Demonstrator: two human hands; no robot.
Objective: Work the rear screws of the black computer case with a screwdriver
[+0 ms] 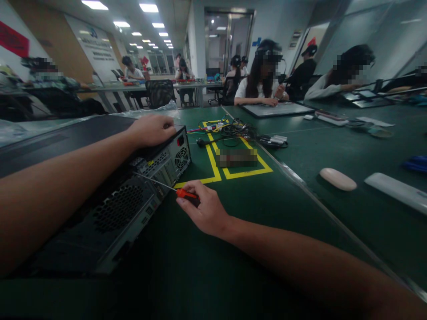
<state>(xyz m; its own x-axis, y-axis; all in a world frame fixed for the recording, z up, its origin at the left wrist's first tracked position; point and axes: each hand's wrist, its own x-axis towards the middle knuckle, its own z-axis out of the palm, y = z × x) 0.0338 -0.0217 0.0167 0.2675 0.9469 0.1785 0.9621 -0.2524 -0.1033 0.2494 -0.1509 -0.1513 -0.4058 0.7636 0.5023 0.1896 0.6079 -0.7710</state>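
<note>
Stretching from the middle of the view down to six o'clock, a green table (267, 200) is the broadest thing here. Across it, at one o'clock, a person in a white top (248, 90) sits with one hand on a flat panel (287, 109). Toward nine o'clock stands a black computer case (120, 206), its vented rear face turned toward four o'clock. Yellow tape (247, 173) marks angular outlines near the centre of the dial, and a tangle of cables (235, 129) lies over their far end, toward one o'clock. At three o'clock lies a long white object (395, 191). The left hand (150, 130) rests on top of the case, between nine and ten o'clock, fingers partly bent; whether it pinches anything I cannot tell. The right hand (210, 209), at six o'clock, is closed around the red-and-black handle of a screwdriver (189, 196). Its shaft points toward ten o'clock and overlaps the rear face; contact at the tip is unclear. A pale oval item (337, 178) lies at three o'clock. Smallest is a red part (180, 141) on the case's rear.
</note>
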